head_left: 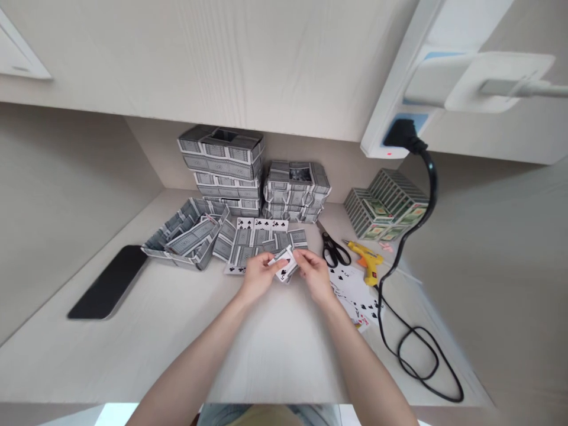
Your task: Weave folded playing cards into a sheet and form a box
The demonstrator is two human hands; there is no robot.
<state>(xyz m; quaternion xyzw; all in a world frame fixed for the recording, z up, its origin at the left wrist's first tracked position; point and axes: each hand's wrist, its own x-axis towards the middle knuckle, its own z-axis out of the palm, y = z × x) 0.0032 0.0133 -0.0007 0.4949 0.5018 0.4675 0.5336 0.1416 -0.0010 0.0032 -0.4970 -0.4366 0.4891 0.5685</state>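
Observation:
Playing cards [284, 269] are held between both hands above the desk, a spade face showing. My left hand [258, 273] grips their left side, thumb on the face. My right hand [313, 271] pinches their upper right edge. Just behind the hands lies a flat patchwork of grey-backed cards [248, 239], with face-up cards [262, 223] along its far edge. Left of it, an open box made of cards [177, 258] holds folded card pieces [194, 236]. Loose face-up cards [350, 290] are spread right of my right hand.
Black scissors [335, 251] and a yellow glue gun [369, 261] lie at right, beside a looping black cable [399, 349]. Stacked card boxes [222, 160] [296, 192] and green card packs [386, 204] stand at the back. A phone [109, 284] lies left. A shelf edge overhangs.

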